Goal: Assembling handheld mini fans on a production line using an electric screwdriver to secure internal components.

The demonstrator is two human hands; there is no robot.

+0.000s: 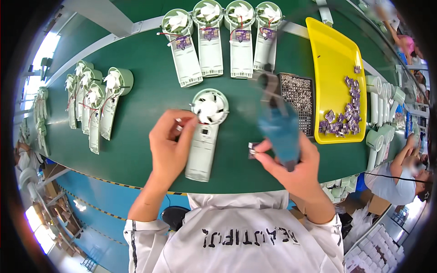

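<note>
A pale green handheld-fan housing [200,154] lies on the green bench in front of me, its white fan blades [210,108] facing up. My left hand [170,141] is closed in a pinch at the housing's left side, just below the fan ring. A short bit of red wire shows by its fingertips, with a small whitish piece between the fingers. My right hand [296,164] grips a blue electric screwdriver [280,129], blurred by motion. Between that hand's thumb and finger is a small purple circuit board [251,150], held apart from the housing.
Screws fill a black tray [297,104] beside a yellow tray [339,86] of purple circuit boards [348,113]. Several fan housings with boards [209,50] line the bench's far side; more housings [93,100] stand at left and right. Co-workers [396,175] are at the right.
</note>
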